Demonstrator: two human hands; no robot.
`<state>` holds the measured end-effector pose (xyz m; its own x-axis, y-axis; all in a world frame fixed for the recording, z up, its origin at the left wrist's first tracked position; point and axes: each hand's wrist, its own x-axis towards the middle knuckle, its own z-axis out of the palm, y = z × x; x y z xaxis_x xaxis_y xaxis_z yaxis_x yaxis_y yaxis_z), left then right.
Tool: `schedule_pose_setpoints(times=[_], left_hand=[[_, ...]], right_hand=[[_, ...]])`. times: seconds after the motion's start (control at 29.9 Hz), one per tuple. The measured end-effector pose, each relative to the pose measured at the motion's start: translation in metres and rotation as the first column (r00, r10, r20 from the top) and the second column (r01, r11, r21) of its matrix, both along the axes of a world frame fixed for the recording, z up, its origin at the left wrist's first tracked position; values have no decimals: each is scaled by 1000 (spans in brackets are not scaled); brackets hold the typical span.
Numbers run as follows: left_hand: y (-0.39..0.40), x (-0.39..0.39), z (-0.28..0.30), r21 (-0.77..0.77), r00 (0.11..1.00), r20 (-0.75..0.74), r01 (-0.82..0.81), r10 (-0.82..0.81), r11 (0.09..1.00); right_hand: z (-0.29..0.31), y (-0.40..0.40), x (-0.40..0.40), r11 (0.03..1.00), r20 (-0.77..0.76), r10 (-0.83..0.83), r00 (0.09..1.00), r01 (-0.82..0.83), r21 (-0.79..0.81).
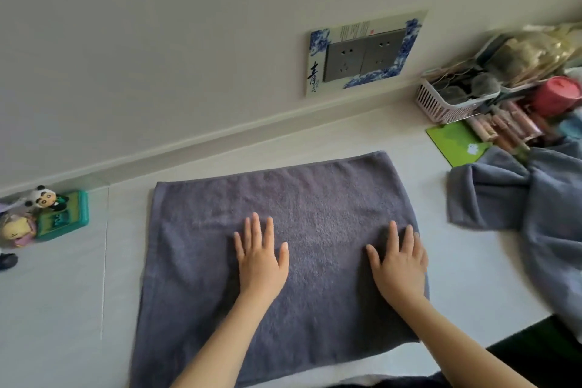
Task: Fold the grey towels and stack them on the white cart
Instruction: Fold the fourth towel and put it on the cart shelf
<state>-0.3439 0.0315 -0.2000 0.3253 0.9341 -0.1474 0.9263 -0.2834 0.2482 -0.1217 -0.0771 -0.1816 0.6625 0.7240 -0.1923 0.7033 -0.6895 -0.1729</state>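
White tabletop [63,309] (grey towel [283,198] under flat hands)

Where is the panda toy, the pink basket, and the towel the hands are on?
Panda toy [44,197], head view, on its white face.
Pink basket [441,104], head view, on its slatted front wall.
Towel [299,198], head view, on the bare flat cloth beyond the fingers.
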Motion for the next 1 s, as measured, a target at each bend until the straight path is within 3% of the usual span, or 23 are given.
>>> schedule_pose_setpoints(times=[0.1,0.23,0.33,0.4,0.5,0.57,0.63,0.87,1.0], left_hand=[[-26,1,-6,31,991,22,131,-132,991],[-34,1,-8,54,994,77,72,-76,996],[-29,2,-7,34,961,277,12,-21,999],[-25,-1,-2,-55,878,473,-52,72,997],[-24,-8,5,-255,689,674,-124,268,959],[-22,-11,6,-325,630,708,-110,319,939],[-21,-15,6,-363,619,711,-81,333,928],[-18,-18,10,-372,683,666,-44,300,927],[-17,-19,10,-330,707,664,-17,244,944]], right_hand=[[14,-15,5,981,-67,-192,979,194,21],[26,-35,14,907,-345,-370,863,416,67],[43,-27,8,878,-496,-288,820,432,205],[54,-15,-6,894,-454,-158,877,322,311],[61,1,-39,951,-246,90,965,-10,309],[57,8,-61,918,-136,330,934,-283,278],[48,5,-81,856,-105,473,875,-427,293],[23,-31,-102,952,51,234,971,-239,189],[12,-43,-107,952,-34,203,978,-189,240]])
